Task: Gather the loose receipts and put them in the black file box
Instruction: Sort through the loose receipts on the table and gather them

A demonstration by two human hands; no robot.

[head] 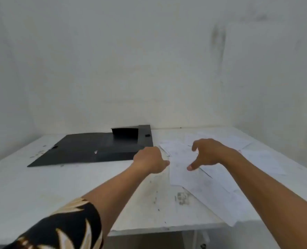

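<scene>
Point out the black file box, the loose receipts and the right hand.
black file box [88, 150]: head view, on its flat opened black panel.
loose receipts [190, 178]: head view, on the sheet nearest the hands.
right hand [209, 153]: head view, back of the hand, fingers spread above the papers.

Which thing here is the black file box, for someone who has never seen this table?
Start at the white table against the wall. On its far left part lies the black file box, opened out flat, beyond the left hand. It is the only dark thing; the papers to its right are white.
</scene>
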